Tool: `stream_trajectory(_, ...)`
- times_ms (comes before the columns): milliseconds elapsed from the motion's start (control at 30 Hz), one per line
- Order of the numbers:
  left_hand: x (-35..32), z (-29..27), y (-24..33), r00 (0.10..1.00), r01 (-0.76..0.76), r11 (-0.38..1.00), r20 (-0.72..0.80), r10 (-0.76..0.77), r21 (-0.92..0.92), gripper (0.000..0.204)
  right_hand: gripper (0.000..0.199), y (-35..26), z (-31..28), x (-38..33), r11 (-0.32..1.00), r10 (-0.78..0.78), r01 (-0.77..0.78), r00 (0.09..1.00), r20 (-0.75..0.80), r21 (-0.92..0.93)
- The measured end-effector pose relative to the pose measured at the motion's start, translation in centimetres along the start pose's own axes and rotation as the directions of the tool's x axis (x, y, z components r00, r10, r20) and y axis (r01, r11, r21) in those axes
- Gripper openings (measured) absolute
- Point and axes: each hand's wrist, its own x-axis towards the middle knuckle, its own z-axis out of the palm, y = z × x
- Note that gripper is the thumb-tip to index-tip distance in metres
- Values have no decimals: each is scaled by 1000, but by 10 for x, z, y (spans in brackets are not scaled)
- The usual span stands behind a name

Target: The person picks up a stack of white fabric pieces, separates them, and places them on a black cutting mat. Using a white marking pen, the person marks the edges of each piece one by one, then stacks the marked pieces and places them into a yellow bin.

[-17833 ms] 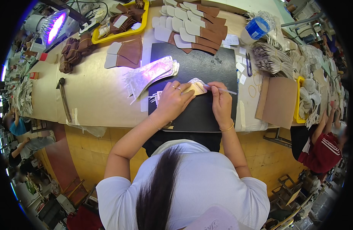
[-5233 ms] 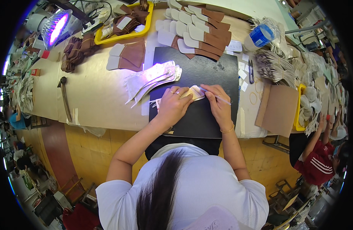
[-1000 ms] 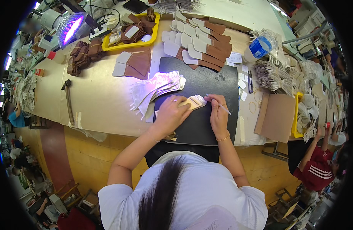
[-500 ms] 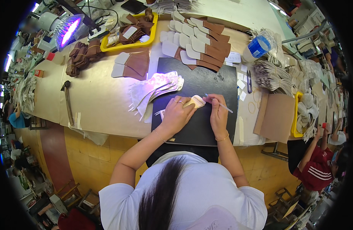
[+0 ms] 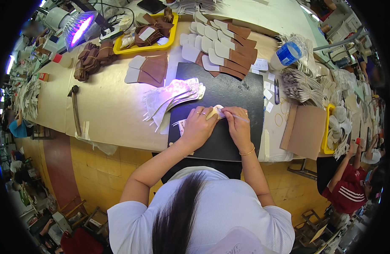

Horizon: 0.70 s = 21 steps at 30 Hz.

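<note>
A small cream piece with a rounded end [image 5: 215,111] is pinched in my left hand [image 5: 199,127], over the black mat [image 5: 245,95]. My right hand [image 5: 238,129] grips a thin, pale pen-like stick [image 5: 242,119]. Its working end meets the cream piece's rounded end, partly hidden by my fingers. By my left hand, a fanned stack of white fabric pieces [image 5: 173,95] lies under bright light, overlapping the mat's left edge. Several brown-and-white flat pieces [image 5: 237,63] overlap in rows beyond the mat. A smaller brown-and-white group [image 5: 152,72] sits farther left.
A purple-glowing lamp [image 5: 79,31] hangs at the upper left, near a yellow tray [image 5: 171,36] of brown pieces. A hammer [image 5: 75,110] lies on the left. To the right are a plastic container [image 5: 286,55], a dark pen-shaped tool [image 5: 277,91] and a cardboard sheet [image 5: 305,131].
My right hand has moved left and brought the stick against the cream piece. My left hand stays on that piece, which has turned slightly. The camera view has shifted a little.
</note>
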Motion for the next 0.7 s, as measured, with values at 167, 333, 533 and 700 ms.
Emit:
stream_trajectory(167,-1,-2,1,998,29,999,54,-30,26,18,18,6,-7,-3,999,24,-22,999,40,-48)
stream_trajectory(333,-4,1,2,998,33,998,43,-35,52,19,29,-3,-19,-5,997,-78,75,995,-65,-36)
stream_trajectory(533,4,-8,0,999,37,990,-6,-38,-137,23,34,-5,-22,-8,999,12,-8,996,-90,42)
stream_trajectory(700,1,-18,-2,984,177,935,42,-172,-308,28,34,-5,-19,-12,989,106,-94,989,-101,114)
